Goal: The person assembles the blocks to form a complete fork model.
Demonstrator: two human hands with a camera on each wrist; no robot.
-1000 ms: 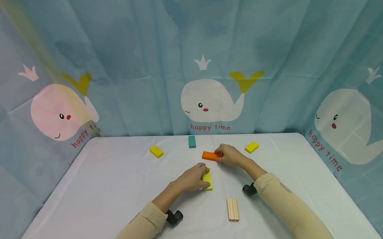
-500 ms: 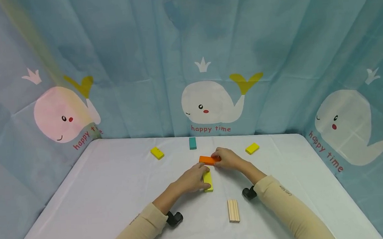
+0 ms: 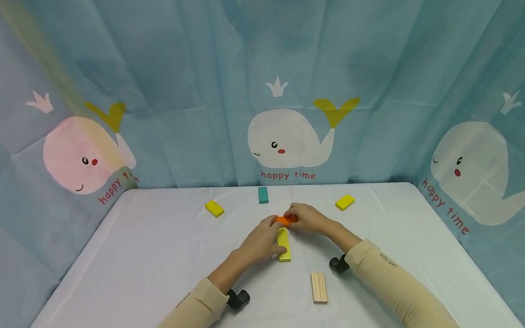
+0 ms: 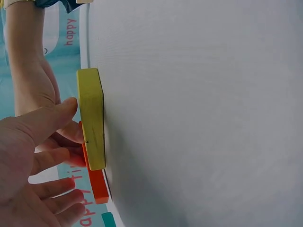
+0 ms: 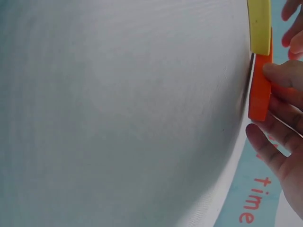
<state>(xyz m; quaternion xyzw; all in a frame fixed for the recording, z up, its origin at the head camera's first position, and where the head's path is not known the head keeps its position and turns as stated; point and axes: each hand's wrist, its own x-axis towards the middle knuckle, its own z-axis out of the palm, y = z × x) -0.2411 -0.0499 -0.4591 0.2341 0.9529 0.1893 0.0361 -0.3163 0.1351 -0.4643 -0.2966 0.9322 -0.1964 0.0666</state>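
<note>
A yellow block (image 3: pixel 284 246) lies lengthwise on the white table, its far end close to an orange block (image 3: pixel 284 221) set crosswise beyond it. My right hand (image 3: pixel 309 219) pinches the right part of the orange block between thumb and fingers; the right wrist view shows the thumb on the block's side (image 5: pixel 260 90). My left hand (image 3: pixel 260 243) is at the left of the yellow block, thumb by its near end and fingertips at the orange block's left end. In the left wrist view its fingers (image 4: pixel 57 189) are spread and relaxed, with the thumb right beside the yellow block (image 4: pixel 92 118).
A ridged pale wooden piece (image 3: pixel 319 287) lies nearer, between the forearms. Toward the back are a teal block (image 3: pixel 263 195), a yellow block (image 3: pixel 214 208) on the left and another yellow block (image 3: pixel 345 202) on the right. A whale-print curtain (image 3: pixel 187 138) stands behind the table.
My right hand has slid the orange block left and slightly nearer, beyond the yellow block's far end. My left fingers have moved from the yellow block's far end to the orange block.
</note>
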